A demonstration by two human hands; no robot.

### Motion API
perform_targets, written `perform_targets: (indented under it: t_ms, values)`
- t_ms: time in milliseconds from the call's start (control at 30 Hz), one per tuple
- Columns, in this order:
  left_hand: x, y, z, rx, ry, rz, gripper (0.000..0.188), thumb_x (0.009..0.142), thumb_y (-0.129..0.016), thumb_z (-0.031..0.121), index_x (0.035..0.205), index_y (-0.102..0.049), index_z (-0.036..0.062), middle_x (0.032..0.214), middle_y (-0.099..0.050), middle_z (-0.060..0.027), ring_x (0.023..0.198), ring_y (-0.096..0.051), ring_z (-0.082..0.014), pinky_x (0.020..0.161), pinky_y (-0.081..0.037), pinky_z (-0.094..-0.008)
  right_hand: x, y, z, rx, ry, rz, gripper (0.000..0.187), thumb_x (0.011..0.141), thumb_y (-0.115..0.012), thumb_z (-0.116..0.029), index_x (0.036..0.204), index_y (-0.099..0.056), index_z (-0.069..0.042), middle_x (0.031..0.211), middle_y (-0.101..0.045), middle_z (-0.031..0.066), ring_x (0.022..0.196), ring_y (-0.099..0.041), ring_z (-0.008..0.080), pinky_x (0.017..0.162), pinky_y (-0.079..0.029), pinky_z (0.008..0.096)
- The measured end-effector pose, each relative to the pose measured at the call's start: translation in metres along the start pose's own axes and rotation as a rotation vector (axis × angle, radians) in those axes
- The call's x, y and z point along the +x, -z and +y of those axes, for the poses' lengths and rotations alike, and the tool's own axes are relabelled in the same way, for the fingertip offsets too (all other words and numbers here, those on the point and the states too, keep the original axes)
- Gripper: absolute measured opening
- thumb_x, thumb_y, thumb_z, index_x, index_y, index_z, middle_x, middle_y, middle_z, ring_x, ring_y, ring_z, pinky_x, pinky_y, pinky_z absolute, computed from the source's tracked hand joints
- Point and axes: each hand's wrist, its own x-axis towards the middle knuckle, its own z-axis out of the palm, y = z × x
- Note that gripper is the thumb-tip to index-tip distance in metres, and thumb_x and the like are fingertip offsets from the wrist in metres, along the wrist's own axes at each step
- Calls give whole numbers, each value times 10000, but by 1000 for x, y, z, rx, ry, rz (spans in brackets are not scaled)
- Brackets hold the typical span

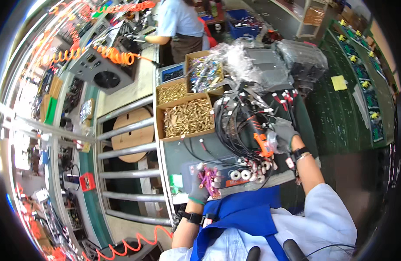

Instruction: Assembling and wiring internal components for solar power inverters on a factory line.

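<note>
My left hand [198, 189], in a grey glove with a green cuff, is closed on a bundle of purple wires [209, 179] with white connectors at the table's front edge. Farther right, my gloved right hand [284, 133] has its fingers curled beside an orange and black electric screwdriver [259, 135]. Some clear plastic shows at those fingers, but what they hold is unclear. Black cables [226, 130] with white plugs run across the table beside the screwdriver. Several white rings [245, 175] lie between my hands, near the front edge.
Cardboard boxes hold brass fittings [188, 119] and mixed wires [205, 71]. Plastic-wrapped grey units [268, 65] are stacked at the back. Left are metal rollers [128, 154] and a grey box with a fan [104, 74]. A co-worker [179, 26] stands beyond; a green board line [359, 82] is right.
</note>
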Motion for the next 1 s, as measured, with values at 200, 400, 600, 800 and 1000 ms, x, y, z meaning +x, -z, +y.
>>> perform_targets:
  t_ms: [200, 400, 600, 800, 1000]
  values:
    - [-5, -15, -5, 13, 43, -77, 560, 901, -513, 538, 1041, -576, 0, 944, -575, -148, 710, -544, -218, 532, -466, -268, -74, 101, -81, -61, -205, 46, 391, 865, -535, -420, 1055, -670, -106, 880, -676, 153, 771, -658, 319, 709, -509, 442]
    - [-4, -11, -11, -61, 81, -108, 559, 907, -512, 523, 1042, -575, -16, 913, -580, -153, 721, -568, -239, 530, -481, -284, -94, 29, -207, 511, 499, -45, 344, 834, -656, -395, 947, -677, -70, 804, -660, 119, 763, -637, 288, 727, -499, 374]
    - [-29, 3, -5, -46, -67, -58, 621, 905, -493, 560, 1047, -567, -40, 896, -610, -177, 657, -580, -242, 503, -497, -286, -87, -42, -265, 730, 428, -396, 236, 856, -639, -228, 951, -700, -21, 830, -670, 142, 780, -651, 266, 728, -501, 345]
    - [-53, 22, -4, -202, -111, -143, 537, 893, -521, 505, 1019, -555, -16, 883, -597, -153, 673, -568, -220, 503, -488, -282, -77, -44, -271, 712, 495, -204, 233, 895, -608, -235, 951, -654, -14, 873, -661, 123, 809, -631, 243, 726, -487, 337]
    - [-65, 35, -7, -212, -294, -156, 526, 889, -515, 507, 999, -573, -4, 892, -571, -153, 616, -485, -197, 467, -423, -269, -80, -82, -256, 739, 627, -791, 268, 914, -606, -260, 1002, -650, -11, 886, -642, 73, 816, -591, 166, 747, -485, 324]
